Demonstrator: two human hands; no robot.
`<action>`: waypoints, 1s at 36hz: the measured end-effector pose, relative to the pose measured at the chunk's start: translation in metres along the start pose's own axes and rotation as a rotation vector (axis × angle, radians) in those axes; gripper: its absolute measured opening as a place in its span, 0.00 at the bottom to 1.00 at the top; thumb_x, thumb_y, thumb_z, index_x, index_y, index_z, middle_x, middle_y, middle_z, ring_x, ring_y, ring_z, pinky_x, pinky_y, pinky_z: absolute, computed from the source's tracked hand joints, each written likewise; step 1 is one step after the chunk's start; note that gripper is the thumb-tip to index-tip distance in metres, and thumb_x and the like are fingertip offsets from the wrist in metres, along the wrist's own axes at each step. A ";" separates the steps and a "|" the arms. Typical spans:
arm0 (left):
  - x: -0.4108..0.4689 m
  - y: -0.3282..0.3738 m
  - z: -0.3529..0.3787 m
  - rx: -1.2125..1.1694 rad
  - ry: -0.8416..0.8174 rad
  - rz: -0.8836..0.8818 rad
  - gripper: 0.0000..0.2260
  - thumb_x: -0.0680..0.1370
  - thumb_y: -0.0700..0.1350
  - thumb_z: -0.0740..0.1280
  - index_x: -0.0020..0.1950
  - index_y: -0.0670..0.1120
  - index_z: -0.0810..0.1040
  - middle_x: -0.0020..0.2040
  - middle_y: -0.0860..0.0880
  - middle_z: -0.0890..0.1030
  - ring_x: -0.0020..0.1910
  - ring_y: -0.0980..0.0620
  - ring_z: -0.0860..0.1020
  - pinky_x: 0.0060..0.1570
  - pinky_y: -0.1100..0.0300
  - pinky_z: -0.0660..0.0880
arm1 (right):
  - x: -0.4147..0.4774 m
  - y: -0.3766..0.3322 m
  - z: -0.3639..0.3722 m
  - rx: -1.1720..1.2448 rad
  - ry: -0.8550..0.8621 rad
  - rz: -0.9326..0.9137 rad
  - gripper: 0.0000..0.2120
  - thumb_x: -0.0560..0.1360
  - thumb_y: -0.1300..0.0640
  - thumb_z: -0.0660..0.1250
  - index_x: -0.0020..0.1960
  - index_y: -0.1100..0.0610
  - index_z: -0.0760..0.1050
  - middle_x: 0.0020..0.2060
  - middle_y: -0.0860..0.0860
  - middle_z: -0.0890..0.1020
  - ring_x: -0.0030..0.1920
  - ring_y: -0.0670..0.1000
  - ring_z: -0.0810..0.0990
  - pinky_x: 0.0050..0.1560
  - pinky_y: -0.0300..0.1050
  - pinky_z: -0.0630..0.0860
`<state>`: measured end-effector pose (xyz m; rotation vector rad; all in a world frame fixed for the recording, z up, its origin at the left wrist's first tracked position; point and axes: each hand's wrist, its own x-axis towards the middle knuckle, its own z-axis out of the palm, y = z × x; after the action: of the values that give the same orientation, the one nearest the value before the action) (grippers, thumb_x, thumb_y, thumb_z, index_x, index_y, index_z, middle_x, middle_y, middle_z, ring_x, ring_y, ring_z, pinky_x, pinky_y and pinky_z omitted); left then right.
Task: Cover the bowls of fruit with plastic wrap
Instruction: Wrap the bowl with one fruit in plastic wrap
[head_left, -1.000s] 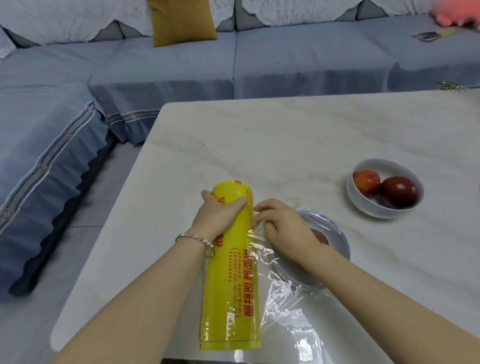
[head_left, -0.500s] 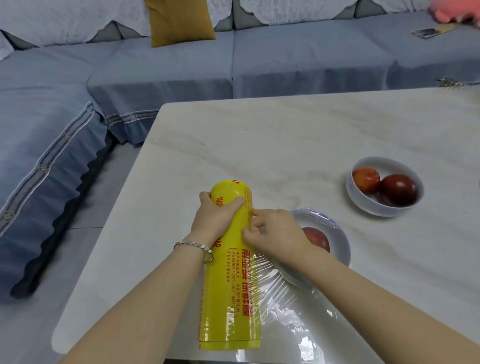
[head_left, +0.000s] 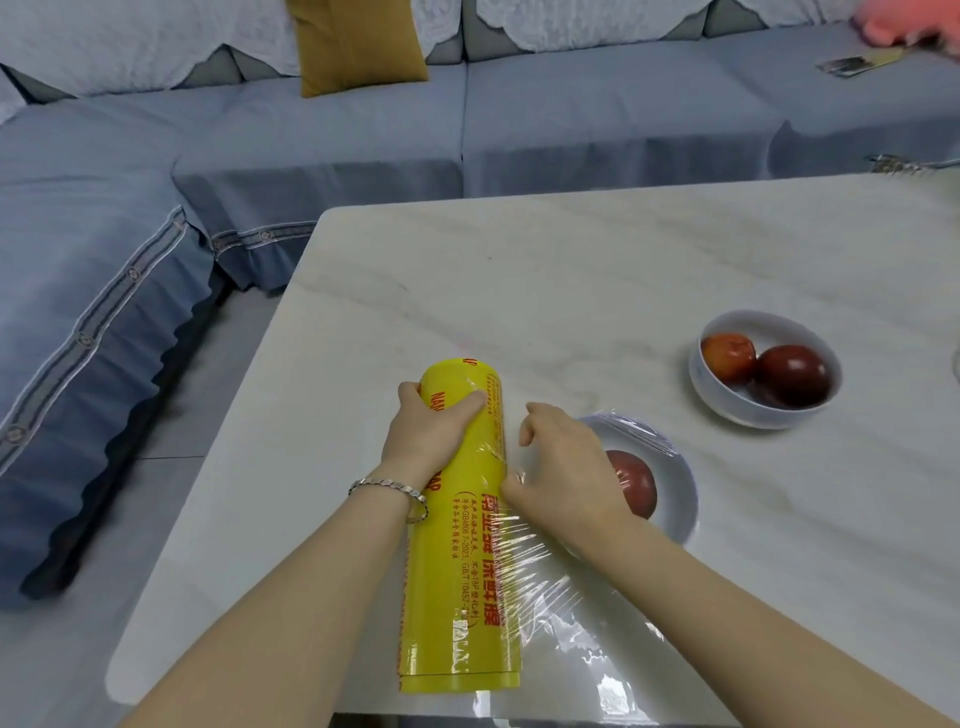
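- Head view: a pale marble-patterned table (head_left: 597, 280) is the landmark; its near edge runs along the bottom of the frame and its left edge slants down to a rounded near-left corner.
- A long yellow roll of plastic wrap with red print (head_left: 462, 545) lies on the table, its near end just short of the near edge.
- The left hand (head_left: 428, 434), with a silver bracelet (head_left: 387, 491) at the wrist, is closed over the roll's far end.
- The right hand (head_left: 569, 475) sits just right of the roll with fingers loosely curled and spread; whether they pinch the film I cannot tell.
- A clear sheet of film (head_left: 566, 597) stretches from the roll rightward over a white bowl (head_left: 675, 488) holding one red fruit (head_left: 636, 483); the film is wrinkled and reaches the near edge.
- A second white bowl with two red fruits (head_left: 763, 369) stands uncovered farther right and back, apart from the first.
- Bare tabletop lies open behind the roll and both bowls, up to the far edge.
- Beyond the far and left edges stands a blue-grey sofa (head_left: 322, 150) with a mustard cushion (head_left: 358, 44).
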<state>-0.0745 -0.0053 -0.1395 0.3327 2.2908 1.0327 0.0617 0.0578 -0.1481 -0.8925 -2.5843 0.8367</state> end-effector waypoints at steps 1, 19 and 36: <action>0.000 0.000 0.000 0.003 -0.002 0.003 0.32 0.71 0.60 0.68 0.67 0.48 0.60 0.61 0.45 0.74 0.53 0.43 0.76 0.51 0.52 0.73 | -0.002 0.001 -0.002 -0.005 -0.016 0.003 0.09 0.66 0.59 0.66 0.44 0.56 0.69 0.51 0.52 0.76 0.50 0.55 0.73 0.47 0.45 0.64; 0.000 -0.001 0.001 0.002 0.003 0.019 0.30 0.71 0.60 0.68 0.66 0.48 0.61 0.60 0.45 0.74 0.50 0.45 0.74 0.48 0.54 0.71 | -0.021 -0.005 -0.009 -0.001 -0.224 -0.161 0.21 0.71 0.39 0.55 0.37 0.54 0.76 0.62 0.49 0.76 0.65 0.44 0.68 0.74 0.46 0.46; -0.008 0.000 0.000 -0.011 0.022 0.034 0.38 0.70 0.61 0.69 0.73 0.48 0.58 0.66 0.45 0.73 0.61 0.43 0.74 0.55 0.53 0.71 | -0.021 0.011 0.016 0.036 -0.061 -0.183 0.22 0.63 0.64 0.62 0.23 0.48 0.51 0.50 0.57 0.84 0.65 0.54 0.74 0.67 0.41 0.54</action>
<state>-0.0685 -0.0085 -0.1361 0.3589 2.3051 1.0708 0.0764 0.0447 -0.1689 -0.6173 -2.6446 0.8676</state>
